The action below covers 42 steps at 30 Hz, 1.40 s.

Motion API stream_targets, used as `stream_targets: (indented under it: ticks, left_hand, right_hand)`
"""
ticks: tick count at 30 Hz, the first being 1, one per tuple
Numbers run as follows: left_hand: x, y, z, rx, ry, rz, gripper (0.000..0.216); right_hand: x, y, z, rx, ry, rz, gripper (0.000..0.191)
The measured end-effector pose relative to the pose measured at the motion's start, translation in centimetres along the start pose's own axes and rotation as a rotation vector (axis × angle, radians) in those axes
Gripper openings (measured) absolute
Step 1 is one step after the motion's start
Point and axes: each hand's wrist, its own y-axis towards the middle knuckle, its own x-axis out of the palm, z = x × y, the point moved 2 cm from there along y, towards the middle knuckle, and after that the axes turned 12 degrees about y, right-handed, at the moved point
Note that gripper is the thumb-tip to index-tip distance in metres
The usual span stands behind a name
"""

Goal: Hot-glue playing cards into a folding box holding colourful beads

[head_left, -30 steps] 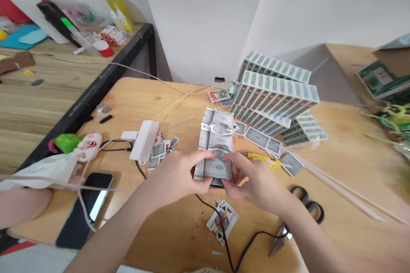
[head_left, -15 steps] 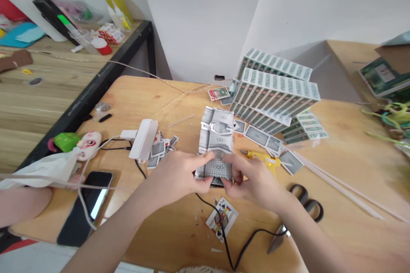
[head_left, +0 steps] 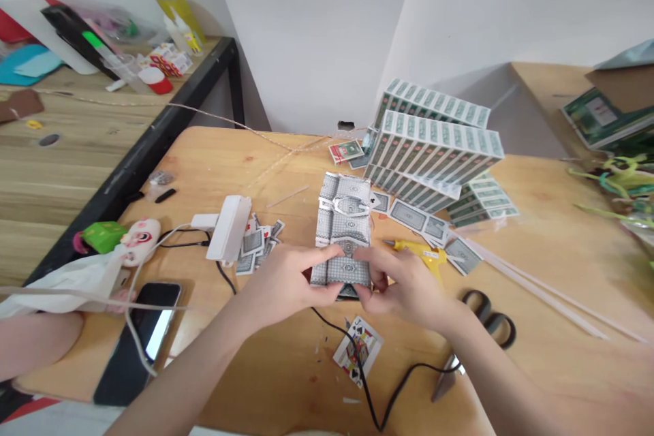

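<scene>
A long piece built from grey-patterned playing cards (head_left: 351,226) lies on the table before me, its near end between my hands. My left hand (head_left: 289,276) grips the left side of that end, index finger on top and thumb at the near edge. On the right side, my right hand (head_left: 401,279) pinches the same end in a like way. Just beyond my right hand lies a yellow glue gun (head_left: 422,252). A face-up jack card (head_left: 357,351) rests nearer to me, crossed by a black cord. What the near end looks like underneath is hidden.
Stacked card boxes (head_left: 439,143) stand at the back right. Black-handled scissors (head_left: 485,320) and clear glue sticks (head_left: 536,286) lie to the right. Leftward are loose cards (head_left: 255,245), a white power strip (head_left: 229,228) and a phone (head_left: 137,340).
The whole view has shifted slightly. Both hands keep their hold on the near end of the card piece, with almost no movement of the fingers.
</scene>
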Motion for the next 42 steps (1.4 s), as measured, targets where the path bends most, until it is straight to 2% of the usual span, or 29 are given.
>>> stream_targets:
  ticks: [5,10,12,21,26,32,37,42]
  left_hand:
    - [0.3,0.2,-0.3,0.135,0.085,0.000,0.034]
    - [0.4,0.2,0.1,0.184,0.157,0.021,0.028]
    - [0.5,0.2,0.2,0.180,0.154,0.033,0.027]
    - [0.3,-0.2,0.0,0.025,0.007,0.037,0.034]
    - [0.3,-0.6,-0.1,0.043,0.024,0.054,0.036]
    - [-0.4,-1.7,0.0,0.060,0.152,0.090,0.038]
    - [-0.5,-1.6,0.4,0.086,0.168,0.120,0.035]
    - [-0.1,-1.2,0.5,0.124,0.154,0.139,0.031]
  right_hand:
    - [0.1,-0.6,0.0,0.052,0.054,0.039,0.021]
    - [-0.4,-1.2,-0.9,0.194,0.196,0.106,0.039]
    - [-0.5,-1.2,-1.1,0.213,0.220,0.138,0.041]
    - [-0.2,-0.9,-0.5,0.124,0.204,0.063,0.036]
    - [-0.3,-0.3,-0.8,0.109,0.095,0.006,0.029]
    - [-0.1,0.3,-1.2,0.038,-0.006,-0.036,0.027]
    - [0.0,0.2,-1.0,0.024,0.003,-0.030,0.029]
    - [0.3,0.2,-0.9,0.061,0.086,0.038,0.025]
